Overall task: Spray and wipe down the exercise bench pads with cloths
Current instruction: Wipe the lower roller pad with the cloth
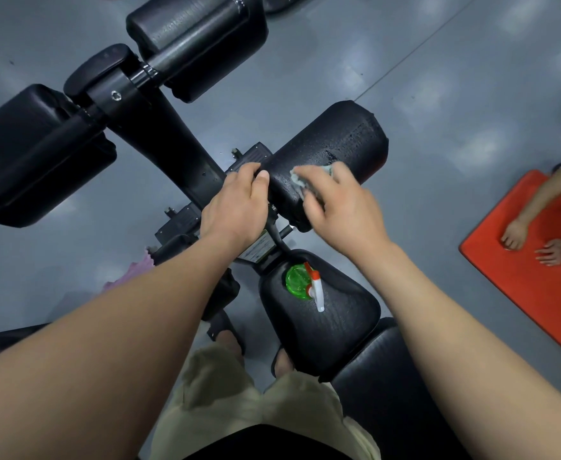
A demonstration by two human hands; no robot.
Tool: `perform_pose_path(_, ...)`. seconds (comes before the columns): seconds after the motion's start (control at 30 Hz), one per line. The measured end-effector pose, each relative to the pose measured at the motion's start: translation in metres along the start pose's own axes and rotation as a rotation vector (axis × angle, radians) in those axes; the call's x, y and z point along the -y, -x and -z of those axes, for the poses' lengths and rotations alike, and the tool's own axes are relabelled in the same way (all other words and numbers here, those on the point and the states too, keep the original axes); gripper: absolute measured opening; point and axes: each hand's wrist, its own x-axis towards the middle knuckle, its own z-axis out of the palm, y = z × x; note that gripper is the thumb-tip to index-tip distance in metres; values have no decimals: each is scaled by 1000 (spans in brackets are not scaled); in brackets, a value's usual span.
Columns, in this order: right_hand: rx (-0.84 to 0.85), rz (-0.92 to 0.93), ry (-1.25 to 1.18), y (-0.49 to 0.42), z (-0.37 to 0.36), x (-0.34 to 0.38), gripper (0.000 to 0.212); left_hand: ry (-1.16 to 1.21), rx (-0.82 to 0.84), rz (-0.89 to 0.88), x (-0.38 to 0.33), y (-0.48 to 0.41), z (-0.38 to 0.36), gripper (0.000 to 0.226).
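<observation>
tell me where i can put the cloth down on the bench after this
The seat pad is bare nearer you than the spray bottle, and the back pad adjoining it too. Crowded: the wet roller pad, left hand gripping its end, right hand pressing the cloth on it.

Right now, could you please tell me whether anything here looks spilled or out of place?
Nothing stands out. Droplets on the black cylindrical roller pad look like spray, which the right hand wipes with a grey cloth; the green spray bottle stands upright.
</observation>
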Motion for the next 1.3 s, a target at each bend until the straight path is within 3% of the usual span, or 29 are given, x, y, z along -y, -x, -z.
perform_pose_path(0.17, -89, -182, -27, -22, 8, -23, 35, -3, -8, -4, 1, 0, 0, 45)
perform_pose_path(0.5, -116, -285, -133, 22, -14, -45, 33, -30, 8, -16, 1, 0, -1, 57)
perform_pose_path(0.77, -148, -205, -143, -1, 3, -44, 32, -31, 0, -6, 3, -3, -2, 50)
perform_pose_path(0.93, -216, -339, -188, -33, 12, -46, 34, -31, -10, -8, 3, -2, -3, 48)
perform_pose_path(1.13, -54, -79, -64, -4, 4, -31, 33, -30, -13, -13, 4, -3, -4, 46)
perform_pose_path(1.3, -152, -288, -75, -40, 22, -51, 32, -34, -17, -20, 5, -3, -4, 47)
